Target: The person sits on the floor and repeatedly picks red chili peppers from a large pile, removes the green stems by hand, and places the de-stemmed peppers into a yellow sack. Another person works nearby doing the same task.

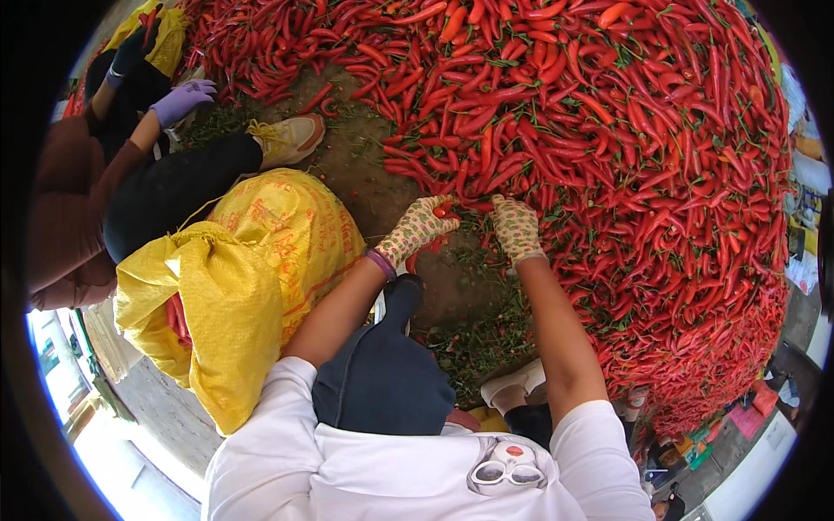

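Note:
A large heap of red chili peppers [619, 163] spreads before me, with green stems and leaves mixed in. My left hand [417, 231], in a patterned cloth glove, is closed around a few red chili peppers [444, 210] whose ends show by the fingers. At the heap's near edge, my right hand [516, 225] wears a matching glove. Its thumb and fingertips meet at one end of a red chili pepper [481, 206], which lies between the two hands; how firmly it is pinched is hard to see.
A full yellow woven sack [293, 241] with red printing stands at my left, chilies showing in its open mouth. Beyond it sits a co-worker with a purple glove [182, 102] and a dark glove [135, 49]. Green stem scraps [482, 352] litter the ground between my legs.

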`<action>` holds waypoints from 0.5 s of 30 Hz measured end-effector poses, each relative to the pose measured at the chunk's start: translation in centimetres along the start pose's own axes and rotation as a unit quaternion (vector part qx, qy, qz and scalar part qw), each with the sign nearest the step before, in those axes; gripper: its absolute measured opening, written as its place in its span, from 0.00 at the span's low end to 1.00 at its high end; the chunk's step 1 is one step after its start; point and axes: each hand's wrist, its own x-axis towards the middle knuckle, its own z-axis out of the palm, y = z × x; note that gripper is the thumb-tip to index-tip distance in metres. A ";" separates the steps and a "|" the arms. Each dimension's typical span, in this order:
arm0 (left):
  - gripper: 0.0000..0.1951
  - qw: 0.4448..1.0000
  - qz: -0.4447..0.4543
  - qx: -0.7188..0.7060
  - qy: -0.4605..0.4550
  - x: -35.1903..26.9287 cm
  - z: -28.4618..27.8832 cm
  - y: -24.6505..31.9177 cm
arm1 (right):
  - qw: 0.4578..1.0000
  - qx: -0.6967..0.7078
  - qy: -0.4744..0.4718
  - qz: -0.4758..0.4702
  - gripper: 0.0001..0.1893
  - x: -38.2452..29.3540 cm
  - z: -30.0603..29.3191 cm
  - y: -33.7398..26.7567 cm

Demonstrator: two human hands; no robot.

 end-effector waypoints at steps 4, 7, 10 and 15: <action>0.24 0.975 0.132 0.176 0.027 0.2 1.0 -0.4 | 0.966 0.236 0.079 0.067 0.16 -4.5 -1.0 0.6; 0.25 0.995 0.069 0.072 0.005 0.3 0.6 -1.1 | 0.935 0.323 -0.003 0.146 0.21 -5.5 -1.3 0.1; 0.24 0.999 -0.013 -0.023 0.032 -0.1 -0.7 -2.4 | 0.951 0.276 0.011 0.141 0.26 -3.7 -0.7 -1.4; 0.22 0.994 -0.019 0.100 0.035 -0.1 -0.6 -3.5 | 0.952 0.221 -0.041 0.209 0.27 0.4 0.2 -2.7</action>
